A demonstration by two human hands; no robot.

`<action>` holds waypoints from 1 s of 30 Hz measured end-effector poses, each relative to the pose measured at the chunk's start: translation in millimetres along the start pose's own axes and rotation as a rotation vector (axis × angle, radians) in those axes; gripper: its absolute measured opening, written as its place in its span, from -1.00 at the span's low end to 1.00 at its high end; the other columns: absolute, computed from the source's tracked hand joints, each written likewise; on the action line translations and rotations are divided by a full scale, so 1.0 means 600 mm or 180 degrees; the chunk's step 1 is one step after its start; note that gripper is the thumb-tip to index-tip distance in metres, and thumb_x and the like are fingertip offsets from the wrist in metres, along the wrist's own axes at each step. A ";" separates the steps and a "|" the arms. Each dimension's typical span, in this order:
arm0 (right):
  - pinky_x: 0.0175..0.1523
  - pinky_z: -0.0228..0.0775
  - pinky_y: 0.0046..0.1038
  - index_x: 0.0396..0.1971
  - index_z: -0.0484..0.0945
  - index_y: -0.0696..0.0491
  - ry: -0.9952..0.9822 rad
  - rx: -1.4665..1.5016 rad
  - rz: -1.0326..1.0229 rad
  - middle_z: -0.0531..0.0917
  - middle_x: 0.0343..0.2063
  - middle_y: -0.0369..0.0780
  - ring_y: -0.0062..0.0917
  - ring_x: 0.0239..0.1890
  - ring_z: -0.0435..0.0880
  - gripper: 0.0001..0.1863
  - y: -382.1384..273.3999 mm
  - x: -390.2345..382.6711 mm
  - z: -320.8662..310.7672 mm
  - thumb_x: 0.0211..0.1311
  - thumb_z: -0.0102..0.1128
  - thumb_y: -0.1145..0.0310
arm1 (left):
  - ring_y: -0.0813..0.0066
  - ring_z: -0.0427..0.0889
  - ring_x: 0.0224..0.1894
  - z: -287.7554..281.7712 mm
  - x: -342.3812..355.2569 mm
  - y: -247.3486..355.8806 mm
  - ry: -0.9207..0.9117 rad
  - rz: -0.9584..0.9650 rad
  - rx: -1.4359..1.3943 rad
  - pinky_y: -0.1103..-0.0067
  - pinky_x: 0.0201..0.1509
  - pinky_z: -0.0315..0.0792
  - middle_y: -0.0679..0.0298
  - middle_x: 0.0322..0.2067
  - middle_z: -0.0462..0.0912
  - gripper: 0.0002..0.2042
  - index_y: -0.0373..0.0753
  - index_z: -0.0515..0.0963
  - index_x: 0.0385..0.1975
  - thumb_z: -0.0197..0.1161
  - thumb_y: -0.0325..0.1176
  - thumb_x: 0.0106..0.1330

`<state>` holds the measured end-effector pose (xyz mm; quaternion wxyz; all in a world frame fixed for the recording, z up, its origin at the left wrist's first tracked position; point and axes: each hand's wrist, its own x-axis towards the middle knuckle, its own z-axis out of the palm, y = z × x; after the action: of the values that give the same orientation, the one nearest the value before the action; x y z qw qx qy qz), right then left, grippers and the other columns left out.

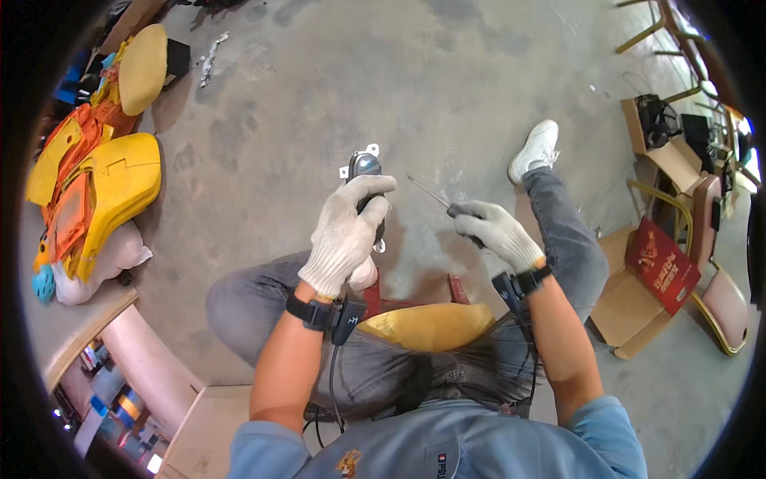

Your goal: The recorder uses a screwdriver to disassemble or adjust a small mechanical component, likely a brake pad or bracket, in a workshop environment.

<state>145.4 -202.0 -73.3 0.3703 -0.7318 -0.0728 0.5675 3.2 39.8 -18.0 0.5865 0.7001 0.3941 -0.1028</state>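
Left hand (345,227) grips a black part (365,165), seemingly steadying it; right hand (500,233) grips a screwdriver (456,211) aimed toward ten o'clock.

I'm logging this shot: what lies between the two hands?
In the head view, the screwdriver extends from the right hand toward the left hand, with floor showing in the remaining gap.

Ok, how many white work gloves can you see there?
2: one glove on the left hand, holding a black part; another glove on the right hand, holding a screwdriver. Others could be hidden.
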 end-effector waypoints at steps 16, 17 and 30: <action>-0.13 0.53 -0.53 0.15 0.68 0.26 0.0510 -0.0324 -0.0393 0.72 -0.33 -0.27 -0.63 -0.31 0.63 -0.51 -0.070 -0.306 0.044 0.31 0.30 0.29 | 0.61 0.59 -0.47 -0.001 -0.068 0.009 -0.1004 0.1135 0.0141 0.55 -0.39 0.54 0.30 -0.34 0.59 -0.69 -0.19 0.69 0.15 0.25 -0.49 0.45; -0.13 0.53 -0.53 0.15 0.68 0.26 0.0474 -0.0242 -0.0518 0.72 -0.33 -0.27 -0.63 -0.31 0.63 -0.51 -0.070 -0.313 0.046 0.31 0.30 0.29 | 0.61 0.59 -0.47 0.000 -0.071 0.010 -0.1007 0.1167 0.0143 0.55 -0.39 0.54 0.30 -0.34 0.59 -0.69 -0.19 0.69 0.15 0.25 -0.49 0.45; -0.16 0.48 -0.57 0.17 0.66 0.28 0.0499 -0.0005 -0.0502 0.75 -0.30 -0.25 -0.66 -0.31 0.62 -0.51 -0.067 -0.346 0.051 0.33 0.31 0.31 | 0.63 0.57 -0.44 -0.004 -0.091 0.029 -0.1628 0.1092 -0.0166 0.57 -0.35 0.59 0.34 -0.35 0.61 -0.72 -0.24 0.67 0.12 0.26 -0.50 0.45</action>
<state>59.0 -268.8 110.5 0.4178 -0.7663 -0.1015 0.4775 -22.6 18.6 28.8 0.6932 0.6926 0.1122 -0.1650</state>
